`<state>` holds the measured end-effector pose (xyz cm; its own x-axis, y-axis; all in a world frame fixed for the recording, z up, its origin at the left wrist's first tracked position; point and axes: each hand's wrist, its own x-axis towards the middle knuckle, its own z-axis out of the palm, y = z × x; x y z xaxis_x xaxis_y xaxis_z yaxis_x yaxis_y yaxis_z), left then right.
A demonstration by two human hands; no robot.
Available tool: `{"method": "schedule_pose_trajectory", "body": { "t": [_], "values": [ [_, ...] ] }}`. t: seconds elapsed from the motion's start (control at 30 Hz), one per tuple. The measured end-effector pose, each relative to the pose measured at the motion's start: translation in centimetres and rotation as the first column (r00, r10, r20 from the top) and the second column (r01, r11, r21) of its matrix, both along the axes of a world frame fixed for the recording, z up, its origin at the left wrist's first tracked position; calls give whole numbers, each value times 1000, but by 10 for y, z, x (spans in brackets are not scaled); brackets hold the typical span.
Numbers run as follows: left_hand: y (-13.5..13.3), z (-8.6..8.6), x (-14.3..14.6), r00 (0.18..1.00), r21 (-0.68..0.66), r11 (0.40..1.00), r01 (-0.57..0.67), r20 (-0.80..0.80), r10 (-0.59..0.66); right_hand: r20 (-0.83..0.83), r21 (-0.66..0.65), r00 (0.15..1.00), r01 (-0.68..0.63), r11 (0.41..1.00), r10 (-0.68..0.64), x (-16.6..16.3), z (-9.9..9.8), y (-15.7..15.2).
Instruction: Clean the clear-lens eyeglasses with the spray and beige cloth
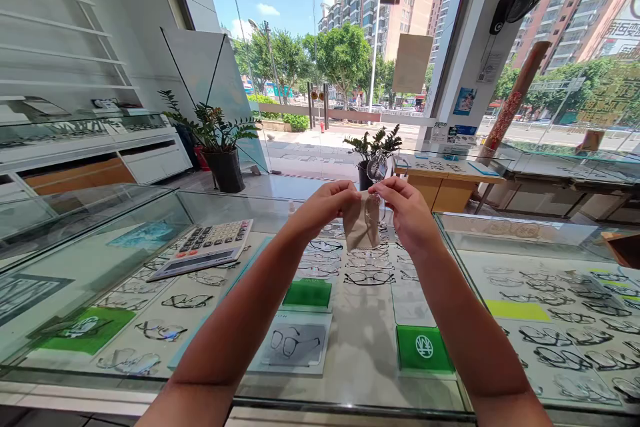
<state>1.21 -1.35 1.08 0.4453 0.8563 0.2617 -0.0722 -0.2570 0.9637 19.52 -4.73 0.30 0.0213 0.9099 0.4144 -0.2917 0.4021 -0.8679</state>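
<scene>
Cloth (360,228), beige, one: centre of frame, hanging from the left grip (330,203), which pinches its top edge. Eyeglasses (377,169), thin-rimmed, one pair: at centre, pinched in the right grip (407,210), lower lens (373,207) overlapping the cloth. Calculator (207,245): left of centre, on the glass tabletop (350,405).

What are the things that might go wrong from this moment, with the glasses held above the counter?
The glasses might slip from the right grip and strike the glass counter below. Their frame looks thin, so pressing hard through the cloth could perhaps bend it.
</scene>
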Motion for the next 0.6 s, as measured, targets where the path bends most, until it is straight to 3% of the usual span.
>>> {"method": "schedule_pose_trajectory", "body": {
  "t": [0.3, 0.5, 0.6],
  "values": [
    [1, -2, 4, 996, -34, 996, 80, 48, -79, -6, 29, 996, 85, 996, -85, -5, -4, 4],
    [-2, -5, 7, 994, -23, 999, 39, 103, -37, -89, 27, 996, 22, 999, -19, -3, -5, 6],
    [-3, -7, 10, 988, -55, 996, 75, 141, -67, -131, -7, 991, -12, 1000, 11, -3, -4, 7]
  ]
}}
